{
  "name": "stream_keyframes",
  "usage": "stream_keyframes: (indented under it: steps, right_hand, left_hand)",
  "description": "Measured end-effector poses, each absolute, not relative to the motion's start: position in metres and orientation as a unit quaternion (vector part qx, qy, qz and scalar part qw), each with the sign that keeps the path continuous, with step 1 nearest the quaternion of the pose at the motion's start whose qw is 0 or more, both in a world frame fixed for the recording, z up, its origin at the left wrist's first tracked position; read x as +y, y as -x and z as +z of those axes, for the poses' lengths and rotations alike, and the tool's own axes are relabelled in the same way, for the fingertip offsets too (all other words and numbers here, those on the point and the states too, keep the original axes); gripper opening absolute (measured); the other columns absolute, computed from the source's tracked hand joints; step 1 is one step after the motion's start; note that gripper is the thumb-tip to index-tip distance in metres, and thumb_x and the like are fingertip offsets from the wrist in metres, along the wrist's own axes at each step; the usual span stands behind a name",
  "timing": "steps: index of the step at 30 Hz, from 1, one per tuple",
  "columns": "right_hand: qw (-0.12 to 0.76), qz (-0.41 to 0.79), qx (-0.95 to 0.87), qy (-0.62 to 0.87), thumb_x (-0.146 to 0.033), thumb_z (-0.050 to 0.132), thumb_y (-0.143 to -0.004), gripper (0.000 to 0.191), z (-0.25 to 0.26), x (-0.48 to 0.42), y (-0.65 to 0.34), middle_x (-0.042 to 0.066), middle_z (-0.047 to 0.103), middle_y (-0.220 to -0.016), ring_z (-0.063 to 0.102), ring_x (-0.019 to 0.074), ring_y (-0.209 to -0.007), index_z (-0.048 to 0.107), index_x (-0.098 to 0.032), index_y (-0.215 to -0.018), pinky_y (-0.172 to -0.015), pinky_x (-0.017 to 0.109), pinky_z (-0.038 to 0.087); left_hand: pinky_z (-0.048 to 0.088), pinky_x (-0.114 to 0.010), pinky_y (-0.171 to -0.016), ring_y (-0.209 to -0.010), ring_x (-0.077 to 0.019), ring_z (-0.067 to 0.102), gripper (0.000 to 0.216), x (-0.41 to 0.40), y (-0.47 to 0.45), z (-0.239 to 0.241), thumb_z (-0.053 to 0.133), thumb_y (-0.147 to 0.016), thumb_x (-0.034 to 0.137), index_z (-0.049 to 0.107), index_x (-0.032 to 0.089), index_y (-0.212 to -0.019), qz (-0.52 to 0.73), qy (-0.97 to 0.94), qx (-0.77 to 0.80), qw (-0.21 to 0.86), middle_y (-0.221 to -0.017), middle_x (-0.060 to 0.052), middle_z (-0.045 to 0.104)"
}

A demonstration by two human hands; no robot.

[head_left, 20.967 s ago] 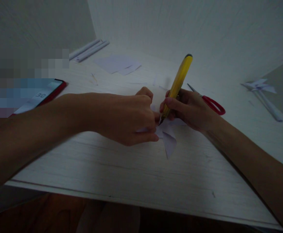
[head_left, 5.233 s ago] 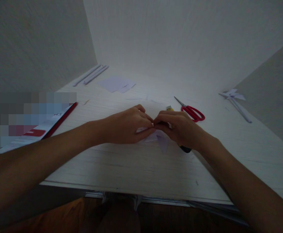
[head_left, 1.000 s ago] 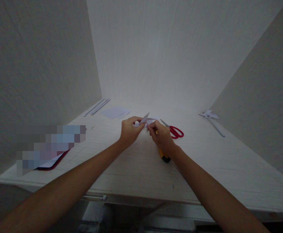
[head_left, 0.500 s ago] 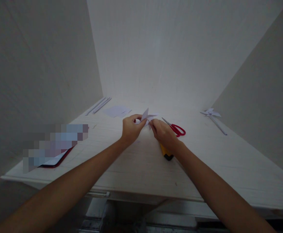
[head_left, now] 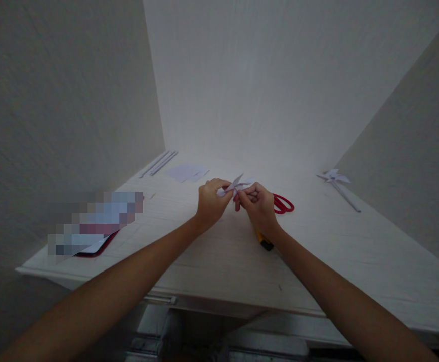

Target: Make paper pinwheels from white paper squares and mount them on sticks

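A small folded white paper piece with pointed flaps [head_left: 236,184] is held just above the white table [head_left: 211,261]. My left hand [head_left: 209,203] pinches its left side with closed fingers. My right hand [head_left: 259,205] is closed on its right side, fingertips meeting the left hand's. A yellow utility knife with a black end [head_left: 265,242] lies on the table under my right wrist, mostly hidden. Red-handled scissors [head_left: 284,204] lie just right of my right hand.
A finished paper pinwheel on a stick [head_left: 338,183] lies at the far right. Loose paper sheets [head_left: 187,172] and rolled paper sticks [head_left: 159,162] lie at the back left. A red-edged device [head_left: 94,246] lies near the left edge. Walls enclose the table on three sides.
Since five seconds ago the paper piece has been lifted off the table in both hands. Over the last second the hands stayed together while the view shifted slightly.
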State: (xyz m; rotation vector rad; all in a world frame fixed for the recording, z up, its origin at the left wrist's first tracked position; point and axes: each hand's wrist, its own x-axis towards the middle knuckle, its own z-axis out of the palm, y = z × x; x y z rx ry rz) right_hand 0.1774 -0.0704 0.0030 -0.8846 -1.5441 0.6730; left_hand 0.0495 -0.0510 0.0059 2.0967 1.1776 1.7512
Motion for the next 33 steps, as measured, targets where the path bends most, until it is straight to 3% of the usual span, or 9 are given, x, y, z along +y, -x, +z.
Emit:
stream_keyframes:
  steps: [6, 10, 13, 18, 22, 28, 33]
  right_hand:
    - [0.486, 0.002, -0.782, 0.391, -0.02, 0.045, -0.081, 0.015, 0.004, -0.066, -0.188, 0.001, 0.054, -0.058, 0.051, 0.0098, -0.053, 0.041, -0.02, -0.066, -0.052, 0.023, 0.04]
    - [0.428, -0.078, -0.819, 0.373, -0.019, 0.039, -0.083, 0.019, 0.006, -0.064, -0.19, 0.003, 0.052, -0.058, 0.047, 0.0111, -0.053, 0.038, -0.02, -0.064, -0.051, 0.025, 0.038]
    - [0.449, -0.032, -0.806, 0.384, -0.019, 0.041, -0.082, 0.019, 0.006, -0.065, -0.187, 0.001, 0.051, -0.057, 0.047, 0.0109, -0.052, 0.038, -0.02, -0.063, -0.051, 0.025, 0.037]
    - [0.57, 0.276, -0.682, 0.366, -0.025, 0.052, -0.078, 0.017, 0.004, -0.069, -0.177, -0.001, 0.055, -0.057, 0.052, 0.0085, -0.046, 0.04, -0.019, -0.068, -0.045, 0.023, 0.04]
    - [0.622, 0.391, -0.585, 0.343, -0.022, 0.058, -0.073, 0.022, 0.006, -0.072, -0.169, -0.002, 0.058, -0.054, 0.051, 0.0074, -0.042, 0.039, -0.019, -0.063, -0.041, 0.021, 0.036]
    - [0.625, 0.409, -0.555, 0.367, -0.023, 0.059, -0.073, 0.019, 0.009, -0.071, -0.167, -0.001, 0.059, -0.053, 0.048, 0.0061, -0.041, 0.044, -0.017, -0.063, -0.042, 0.021, 0.034]
    - [0.547, 0.268, -0.641, 0.467, -0.034, 0.058, -0.074, 0.02, 0.01, -0.069, -0.179, -0.001, 0.058, -0.053, 0.05, 0.0093, -0.041, 0.049, -0.016, -0.074, -0.042, 0.022, 0.035]
  left_hand:
    - [0.042, -0.022, -0.056, -0.059, -0.0106, 0.056, 0.005, -0.051, -0.051, 0.007, 0.064, -0.065, 0.011, 0.066, 0.015, -0.067, 0.611, -0.674, 0.402, 0.101, -0.065, 0.0, 0.067]
    - [0.043, -0.022, -0.057, -0.059, -0.0102, 0.056, 0.004, -0.051, -0.051, 0.007, 0.065, -0.066, 0.012, 0.066, 0.016, -0.067, 0.621, -0.673, 0.391, 0.097, -0.065, 0.001, 0.067]
    - [0.043, -0.023, -0.059, -0.059, -0.0106, 0.056, 0.004, -0.05, -0.05, 0.006, 0.064, -0.066, 0.011, 0.066, 0.015, -0.068, 0.619, -0.681, 0.384, 0.076, -0.065, 0.0, 0.067]
    - [0.043, -0.025, -0.06, -0.06, -0.0122, 0.057, 0.006, -0.051, -0.048, 0.005, 0.064, -0.065, 0.009, 0.065, 0.014, -0.068, 0.595, -0.71, 0.376, 0.033, -0.066, -0.001, 0.066]
    - [0.043, -0.026, -0.062, -0.062, -0.0137, 0.058, 0.005, -0.051, -0.048, 0.005, 0.064, -0.066, 0.01, 0.065, 0.014, -0.068, 0.591, -0.715, 0.372, 0.009, -0.066, -0.003, 0.066]
    - [0.043, -0.029, -0.065, -0.065, -0.0153, 0.059, 0.006, -0.048, -0.048, 0.004, 0.064, -0.064, 0.009, 0.065, 0.013, -0.067, 0.582, -0.716, 0.386, -0.001, -0.068, -0.004, 0.067]
    - [0.043, -0.026, -0.061, -0.059, -0.0131, 0.058, 0.004, -0.046, -0.048, 0.005, 0.063, -0.066, 0.011, 0.066, 0.015, -0.067, 0.582, -0.685, 0.436, 0.051, -0.065, -0.002, 0.067]
